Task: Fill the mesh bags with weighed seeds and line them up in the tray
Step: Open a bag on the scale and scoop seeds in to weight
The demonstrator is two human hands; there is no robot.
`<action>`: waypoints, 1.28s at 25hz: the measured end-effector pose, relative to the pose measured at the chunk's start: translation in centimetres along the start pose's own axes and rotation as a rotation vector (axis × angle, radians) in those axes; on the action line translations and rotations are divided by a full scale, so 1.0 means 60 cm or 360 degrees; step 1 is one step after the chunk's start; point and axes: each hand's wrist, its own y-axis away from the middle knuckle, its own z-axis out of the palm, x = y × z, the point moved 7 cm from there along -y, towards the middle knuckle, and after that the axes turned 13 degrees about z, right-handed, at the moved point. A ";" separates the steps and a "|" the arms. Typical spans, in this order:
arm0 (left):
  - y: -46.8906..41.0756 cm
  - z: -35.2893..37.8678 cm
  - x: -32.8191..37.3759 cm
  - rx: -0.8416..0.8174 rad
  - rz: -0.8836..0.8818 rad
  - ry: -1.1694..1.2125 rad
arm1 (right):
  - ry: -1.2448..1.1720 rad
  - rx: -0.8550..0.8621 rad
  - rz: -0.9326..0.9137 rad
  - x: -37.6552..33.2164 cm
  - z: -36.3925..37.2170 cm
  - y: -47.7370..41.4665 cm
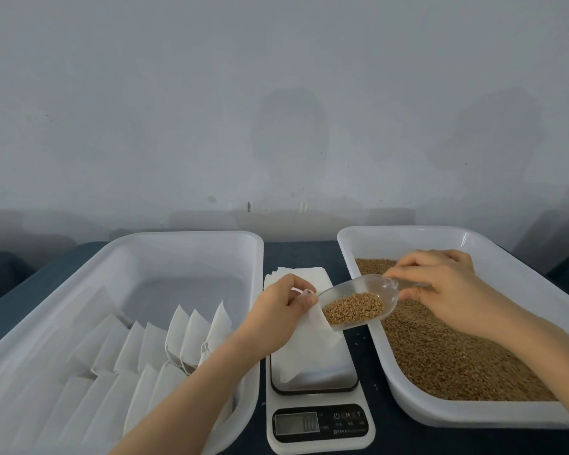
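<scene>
My left hand [281,311] pinches the top of a white mesh bag [312,343] that hangs down onto the platform of the digital scale [319,418]. My right hand [440,287] grips the handle of a clear plastic scoop [358,298] loaded with brown seeds [353,308]. The scoop's front lip meets the bag's opening. To the left, the white tray [191,241] holds several filled bags [165,343] standing in rows. The white tray at right [404,233] is full of loose seeds [447,356].
A stack of flat unfilled bags [304,274] lies behind the scale, between the two trays. A few stray seeds [362,338] lie on the dark tabletop by the scale. A plain grey wall rises right behind the table.
</scene>
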 end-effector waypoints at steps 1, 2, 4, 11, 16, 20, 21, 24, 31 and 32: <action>0.001 0.001 -0.001 -0.0003 -0.0038 0.0017 | 0.0005 -0.0008 0.0015 0.001 0.004 -0.001; 0.002 0.003 0.000 -0.0033 -0.0059 0.0010 | 0.0010 -0.0010 0.0032 0.002 0.006 -0.002; 0.004 0.013 0.002 -0.0207 -0.0036 -0.0117 | 0.0027 -0.0001 0.0055 0.003 0.009 -0.006; 0.009 0.031 0.022 -0.0398 0.0210 -0.0880 | 0.0103 0.0076 -0.0029 -0.021 -0.002 -0.009; -0.001 0.036 0.039 -0.0388 0.0235 -0.0732 | 0.0281 0.0089 -0.0141 -0.043 -0.030 -0.004; -0.007 0.051 0.036 -0.0583 0.0125 -0.0479 | 0.0394 0.0091 -0.0173 -0.050 -0.049 -0.006; -0.010 0.053 0.036 -0.0615 0.0127 -0.0432 | 0.0412 0.0089 -0.0172 -0.049 -0.052 -0.006; -0.022 0.058 0.037 -0.0728 0.0113 -0.0232 | 0.0414 0.0071 -0.0179 -0.045 -0.057 -0.006; -0.033 0.069 0.020 -0.0873 -0.0001 -0.0097 | 0.0393 0.0055 -0.0265 -0.055 -0.051 -0.011; -0.033 0.072 0.015 -0.0865 -0.0019 -0.0143 | 0.0417 0.0051 -0.0276 -0.056 -0.048 -0.011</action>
